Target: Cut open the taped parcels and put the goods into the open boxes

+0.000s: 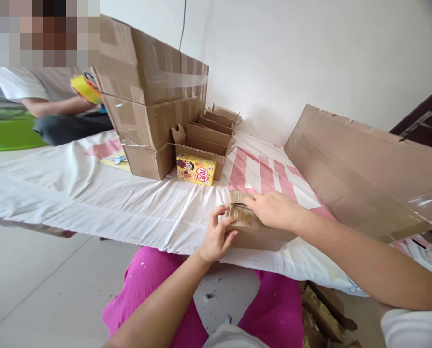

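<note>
A small brown cardboard box rests on the cloth-covered table at its near edge, in front of my knees. My left hand grips the box's left end, thumb and fingers bent around the corner. Over the top lies my right hand, its fingertips pressed at the top flap, beside a dark gap. What is inside the box cannot be made out. Beyond my hands, a yellow printed carton leans against the front of a row of open cardboard boxes.
Large taped cartons stand stacked at the back left. A big cardboard sheet or box side leans at the right. Across the table a person holds a yellow tape roll. Flattened cardboard pieces lie on the floor beside my leg.
</note>
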The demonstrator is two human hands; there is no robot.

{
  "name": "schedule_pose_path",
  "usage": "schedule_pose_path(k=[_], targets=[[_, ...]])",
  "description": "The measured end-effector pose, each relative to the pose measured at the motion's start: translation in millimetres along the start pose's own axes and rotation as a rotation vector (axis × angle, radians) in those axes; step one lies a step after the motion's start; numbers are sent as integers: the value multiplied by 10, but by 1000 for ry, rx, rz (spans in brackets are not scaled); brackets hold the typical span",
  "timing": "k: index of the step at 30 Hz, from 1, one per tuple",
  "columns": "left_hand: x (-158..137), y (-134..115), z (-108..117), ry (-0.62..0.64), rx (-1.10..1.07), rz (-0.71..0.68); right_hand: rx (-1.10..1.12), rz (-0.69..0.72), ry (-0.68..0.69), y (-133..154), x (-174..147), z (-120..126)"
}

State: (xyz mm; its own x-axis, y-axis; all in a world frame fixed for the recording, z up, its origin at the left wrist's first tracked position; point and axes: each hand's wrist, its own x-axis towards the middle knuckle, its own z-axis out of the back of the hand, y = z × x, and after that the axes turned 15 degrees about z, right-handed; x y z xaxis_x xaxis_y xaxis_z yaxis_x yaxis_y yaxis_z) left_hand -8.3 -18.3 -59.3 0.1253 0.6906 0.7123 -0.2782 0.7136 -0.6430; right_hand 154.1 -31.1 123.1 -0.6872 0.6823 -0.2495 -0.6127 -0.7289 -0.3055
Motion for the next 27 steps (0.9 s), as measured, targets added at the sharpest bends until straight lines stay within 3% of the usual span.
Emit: schedule_pose_path(k=[5, 12, 16, 22, 25, 27], targets=[[-2, -6, -2, -9, 22, 3, 6, -33, 142, -53, -153, -108], [0, -3, 2, -1, 33, 1, -37, -98, 195, -145, -474, -149], [3, -2, 12, 2, 68, 13, 42, -213, 157, -271, -739, -183], [-2, -41, 10, -21, 59, 18, 86, -408, 265, -534, -1237, -243], [-14, -83, 12, -32, 27, 26, 100, -498, 211, -602, -1427, -306], [-23, -109, 20, -31, 25, 36, 184, -536, 61, -585, -1480, -361]])
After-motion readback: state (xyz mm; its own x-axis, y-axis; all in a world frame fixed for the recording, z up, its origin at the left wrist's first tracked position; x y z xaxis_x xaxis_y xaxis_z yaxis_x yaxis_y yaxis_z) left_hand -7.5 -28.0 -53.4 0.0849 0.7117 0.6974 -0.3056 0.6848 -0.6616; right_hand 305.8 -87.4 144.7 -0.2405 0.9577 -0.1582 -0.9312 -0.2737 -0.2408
